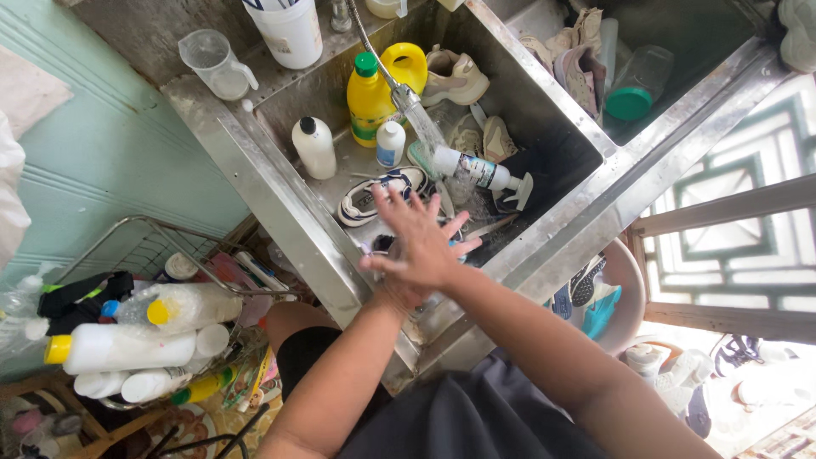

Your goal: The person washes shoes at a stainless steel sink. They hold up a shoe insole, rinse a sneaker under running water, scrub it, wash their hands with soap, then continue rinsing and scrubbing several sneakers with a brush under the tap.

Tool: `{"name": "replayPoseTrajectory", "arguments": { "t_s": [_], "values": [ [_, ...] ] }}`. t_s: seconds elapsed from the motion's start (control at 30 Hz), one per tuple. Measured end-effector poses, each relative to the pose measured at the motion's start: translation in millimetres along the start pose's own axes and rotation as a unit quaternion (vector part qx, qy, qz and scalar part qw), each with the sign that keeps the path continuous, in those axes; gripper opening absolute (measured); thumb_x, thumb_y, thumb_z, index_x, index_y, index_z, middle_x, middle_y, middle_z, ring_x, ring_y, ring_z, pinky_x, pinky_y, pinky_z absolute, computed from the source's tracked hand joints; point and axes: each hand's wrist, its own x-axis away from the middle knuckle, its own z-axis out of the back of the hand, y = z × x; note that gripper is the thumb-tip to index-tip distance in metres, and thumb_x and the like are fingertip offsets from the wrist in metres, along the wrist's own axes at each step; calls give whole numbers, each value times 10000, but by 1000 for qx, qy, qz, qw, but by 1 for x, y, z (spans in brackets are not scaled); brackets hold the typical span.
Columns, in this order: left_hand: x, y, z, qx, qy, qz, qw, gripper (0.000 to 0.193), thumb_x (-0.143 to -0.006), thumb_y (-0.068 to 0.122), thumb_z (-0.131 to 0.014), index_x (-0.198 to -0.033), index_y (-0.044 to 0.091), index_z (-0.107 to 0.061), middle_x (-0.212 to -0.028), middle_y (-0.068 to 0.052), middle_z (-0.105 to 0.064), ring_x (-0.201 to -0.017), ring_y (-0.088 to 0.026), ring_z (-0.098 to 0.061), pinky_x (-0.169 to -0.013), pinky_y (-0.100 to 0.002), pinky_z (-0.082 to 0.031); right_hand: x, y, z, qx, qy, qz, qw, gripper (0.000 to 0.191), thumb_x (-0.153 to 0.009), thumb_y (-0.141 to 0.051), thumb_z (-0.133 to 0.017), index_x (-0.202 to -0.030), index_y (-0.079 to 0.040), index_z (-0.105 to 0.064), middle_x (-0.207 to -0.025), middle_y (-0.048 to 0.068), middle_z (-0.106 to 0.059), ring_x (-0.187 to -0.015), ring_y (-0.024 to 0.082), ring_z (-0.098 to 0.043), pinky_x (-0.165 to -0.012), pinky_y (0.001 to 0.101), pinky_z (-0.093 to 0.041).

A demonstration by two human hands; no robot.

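Rubbing hands: we press our right hand (421,238) flat, fingers spread, over our left hand (398,293); nothing pinched
Shoe (378,194): in the sink (280,200), just beyond our hands; sprayer (406,98) above

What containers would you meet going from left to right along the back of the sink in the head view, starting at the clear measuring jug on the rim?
Clear measuring jug → white bottle with black cap → yellow bottle with green cap → small white bottle with blue label → yellow jug → beige shoe.
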Motion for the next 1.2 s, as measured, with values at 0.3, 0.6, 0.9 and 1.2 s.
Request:
{"name": "replayPoseTrajectory", "arguments": {
  "t_s": [0.3, 0.6, 0.9, 1.2],
  "values": [
    [12, 5, 9, 202, -3, -32, 979, 767, -1143, 690, -239, -1753, 249, -91, -1789, -127, -151, -1623, -436, -224, -1264, -716, -264, 9, -15, 0, 115, -35, 68, 990, 839, -900, -458, -612, -1599, -101, -317, -1681, 134, -297, -1560, 356, -233, -1275, 532, -172],
    [17, 10, 17, -134, 150, -56, 978, 712, -1125, 632, -362, -1709, 286, -147, -1789, -63, -169, -1641, -373, -192, -1302, -631, -176, 23, 3, 3, 60, 24, -4, 998, 673, -1020, -310, -520, -1641, -119, -349, -1736, 144, -300, -1629, 336, -251, -1336, 485, -157],
    [7, 9, -1, -140, 258, 16, 956, 753, -1047, 662, -403, -1686, 348, -156, -1751, -7, -226, -1609, -285, -211, -1320, -590, -146, 15, 11, 10, 34, 11, -31, 999, 651, -1053, -383, -466, -1637, -113, -366, -1746, 168, -279, -1641, 382, -208, -1333, 510, -168],
    [-5, 6, -26, -102, 292, 8, 951, 613, -1058, 517, -344, -1628, 374, -171, -1710, 96, -190, -1598, -176, -160, -1250, -601, -210, -1, 6, 8, -3, -4, -30, 1000, 746, -1014, -462, -493, -1646, -104, -324, -1704, 130, -318, -1615, 383, -199, -1308, 531, -148]
  ]
}}
